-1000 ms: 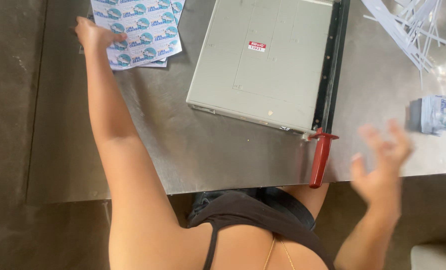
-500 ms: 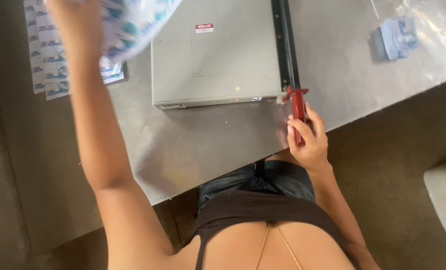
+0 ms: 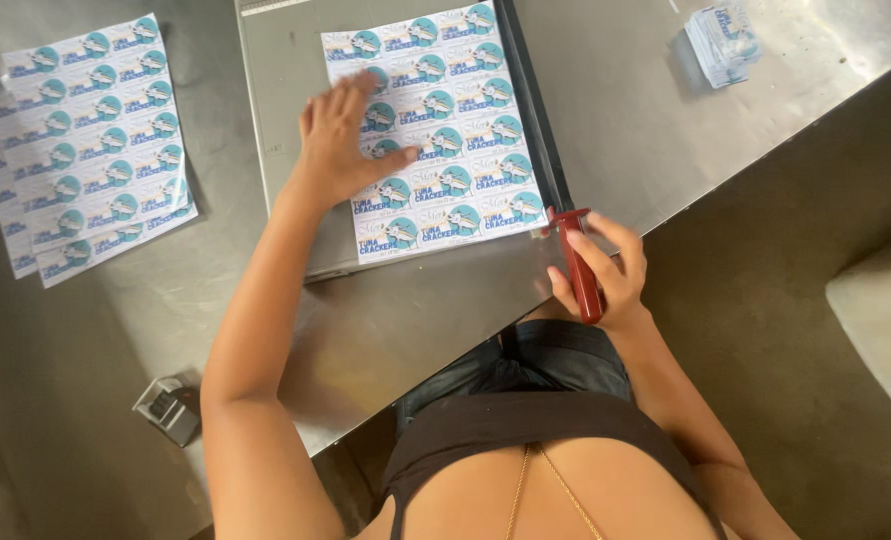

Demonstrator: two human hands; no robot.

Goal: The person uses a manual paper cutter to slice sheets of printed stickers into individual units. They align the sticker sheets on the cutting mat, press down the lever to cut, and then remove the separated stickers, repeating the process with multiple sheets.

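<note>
A grey paper cutter (image 3: 276, 90) sits on the metal table (image 3: 406, 320) in front of me. On its bed lies a printed sheet of blue and white labels (image 3: 456, 140), its right edge against the black blade arm (image 3: 536, 120). My left hand (image 3: 341, 140) presses flat on the left part of that sheet, fingers spread. My right hand (image 3: 606, 270) grips the red handle (image 3: 578, 265) at the near end of the blade arm.
A stack of the same label sheets (image 3: 86, 140) lies at the left of the table. A small pile of cut labels (image 3: 721, 40) sits at the far right. A small grey metal object (image 3: 171, 405) rests near the table's front edge.
My left hand carried a label sheet from the left stack and laid it on the cutter bed. My right hand came onto the red handle and stays there.
</note>
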